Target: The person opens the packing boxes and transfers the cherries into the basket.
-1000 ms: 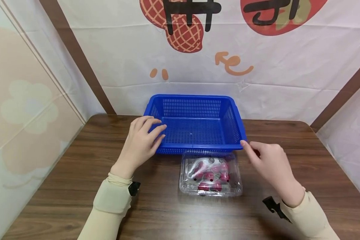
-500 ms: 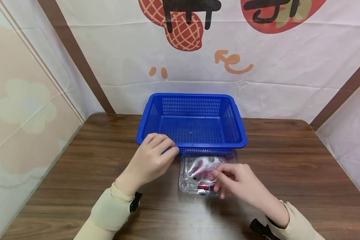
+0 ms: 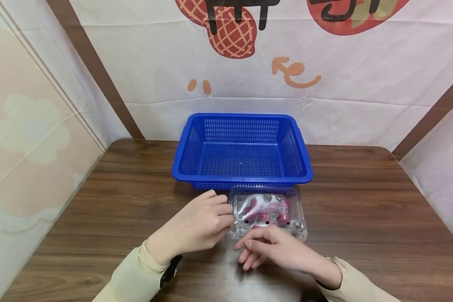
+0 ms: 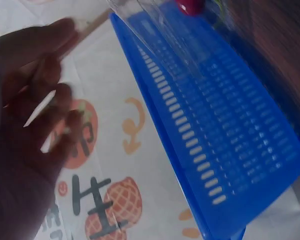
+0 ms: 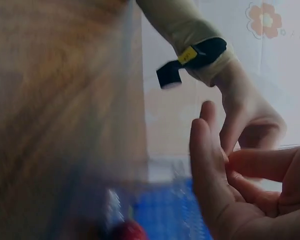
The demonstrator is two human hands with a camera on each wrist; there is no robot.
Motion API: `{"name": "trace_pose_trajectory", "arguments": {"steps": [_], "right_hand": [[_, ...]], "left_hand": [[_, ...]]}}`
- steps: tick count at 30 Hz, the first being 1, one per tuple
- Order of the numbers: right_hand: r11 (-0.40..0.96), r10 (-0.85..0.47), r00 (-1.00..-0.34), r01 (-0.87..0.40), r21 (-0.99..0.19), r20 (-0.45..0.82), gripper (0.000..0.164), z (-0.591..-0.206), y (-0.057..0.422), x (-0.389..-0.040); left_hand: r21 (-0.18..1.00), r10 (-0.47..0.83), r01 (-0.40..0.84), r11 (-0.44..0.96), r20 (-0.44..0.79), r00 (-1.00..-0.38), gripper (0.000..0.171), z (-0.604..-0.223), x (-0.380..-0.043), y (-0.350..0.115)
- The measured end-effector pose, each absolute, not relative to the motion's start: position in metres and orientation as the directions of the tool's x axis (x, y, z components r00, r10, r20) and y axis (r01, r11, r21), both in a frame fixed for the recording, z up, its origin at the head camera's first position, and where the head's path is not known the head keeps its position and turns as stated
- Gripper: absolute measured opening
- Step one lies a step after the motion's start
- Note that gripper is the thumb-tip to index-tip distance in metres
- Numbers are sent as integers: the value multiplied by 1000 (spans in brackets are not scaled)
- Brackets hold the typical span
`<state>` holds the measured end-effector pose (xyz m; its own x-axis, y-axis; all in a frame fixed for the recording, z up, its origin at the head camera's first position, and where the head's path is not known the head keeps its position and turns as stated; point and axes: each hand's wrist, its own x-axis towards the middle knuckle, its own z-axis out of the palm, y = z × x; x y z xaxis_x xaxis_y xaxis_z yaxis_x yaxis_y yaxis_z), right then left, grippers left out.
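Observation:
A clear plastic clamshell box point(image 3: 300, 228) with red, round pieces point(image 3: 284, 209) inside lies on the table, right in front of the blue basket. My left hand point(image 3: 198, 224), fingers loosely bent, is at the box's left edge and holds nothing. In the left wrist view its fingers point(image 4: 65, 97) are spread a little with nothing between them. My right hand point(image 3: 275, 247) hovers over the front edge of the box, fingers relaxed and pointing left, palm unoccupied. One red piece point(image 4: 190, 6) with a green stem shows at the top of the left wrist view.
The blue perforated basket point(image 3: 243, 178) stands at the back of the brown wooden table point(image 3: 362, 209), nothing in it. A white printed cloth point(image 3: 362, 75) hangs just behind the table. Another cloth panel point(image 3: 37, 126) borders the left side.
My left hand has left the basket's left side and come forward to the box. The right hand has let go of the basket's corner and moved left and down to the box front.

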<state>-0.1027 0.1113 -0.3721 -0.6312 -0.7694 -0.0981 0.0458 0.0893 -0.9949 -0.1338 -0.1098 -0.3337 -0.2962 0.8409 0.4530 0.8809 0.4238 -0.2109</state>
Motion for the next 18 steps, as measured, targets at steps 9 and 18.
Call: {"name": "trace_pose_trajectory", "arguments": {"steps": [9,18], "right_hand": [[100,-857,-490,146,-984,-159,42,-384,101,-104],[125,-865,-447,252,-960,-230,42,-394,95,-106]], "left_hand": [[-170,861,889,425,378,-340,16,-344,-130,-103],[-146,860,877,458,323,-396,14,-351,-132,-103]]}}
